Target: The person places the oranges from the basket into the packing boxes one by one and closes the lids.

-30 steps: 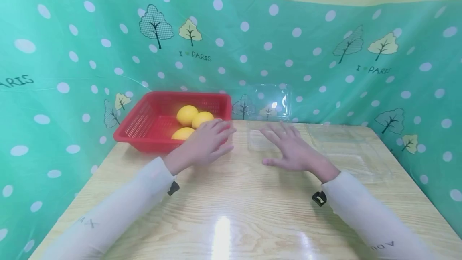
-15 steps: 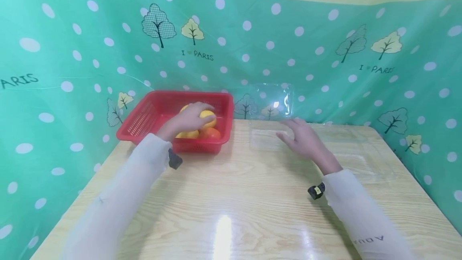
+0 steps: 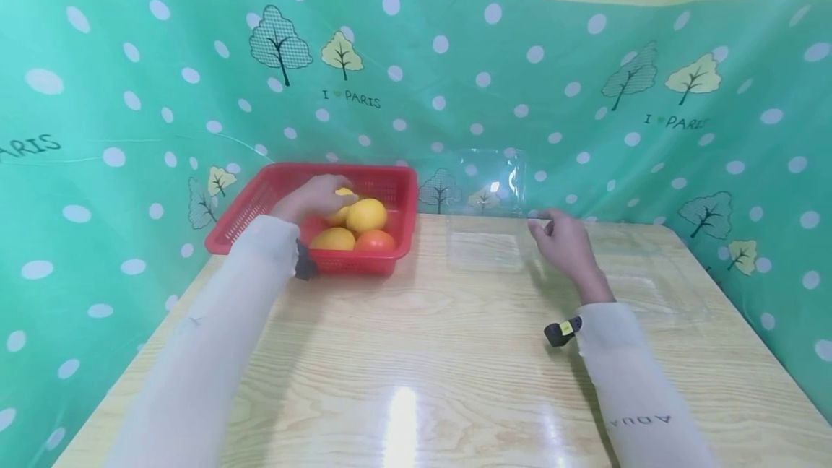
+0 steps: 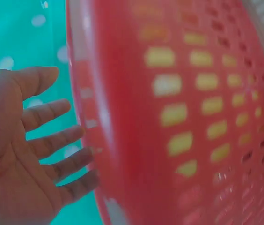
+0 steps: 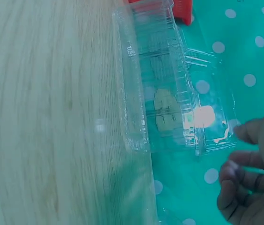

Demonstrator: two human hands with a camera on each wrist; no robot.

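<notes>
Yellow fruit (image 3: pixel 367 215) and a red one (image 3: pixel 375 240) sit in the basket (image 3: pixel 338 263), and here's the left hand (image 3: pixel 312 198), moved in over them from the basket's right side! Its fingers are straight and apart, nothing in the palm, so the fruit looks within reach but ungripped. Over to the right hand (image 3: pixel 565 243): its spread fingers have drawn into a loose curl, holding nothing visible, just beside the clear box (image 3: pixel 484 250) on the table (image 3: pixel 416 338).
</notes>
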